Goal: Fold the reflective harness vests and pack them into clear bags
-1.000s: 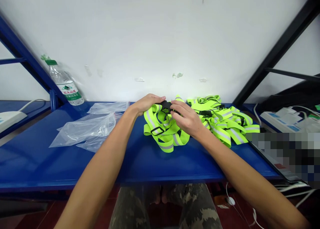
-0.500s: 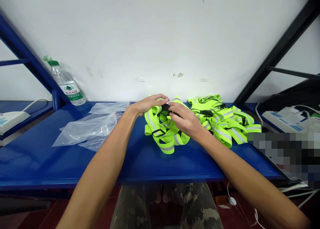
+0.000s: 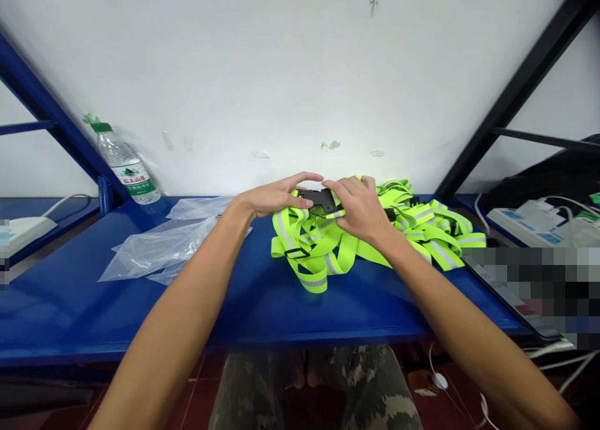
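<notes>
A black side-release buckle (image 3: pixel 319 200) on neon-yellow reflective strap (image 3: pixel 337 255) is held up over the blue table. My left hand (image 3: pixel 276 194) grips the buckle's left end, thumb on its face and index finger stretched out above it. With curled fingers, my right hand (image 3: pixel 360 208) closes on the yellow strap at the buckle's right end; its grip is partly hidden. Below the hands the strap lies in loose loops, with a black slider (image 3: pixel 297 253) on one. More yellow straps (image 3: pixel 429 227) are heaped to the right.
Clear plastic bags (image 3: pixel 164 249) lie left of my forearm. A water bottle (image 3: pixel 129 167) leans against the blue frame at the back left. White power strips stand at both sides, the right one (image 3: pixel 525 225) with cables. A wall closes off the table's (image 3: pixel 281 317) rear.
The buckle has come into clearer view between my hands. My right hand has shifted right and curled its fingers, drawing some strap along. My left index finger has lifted off the buckle.
</notes>
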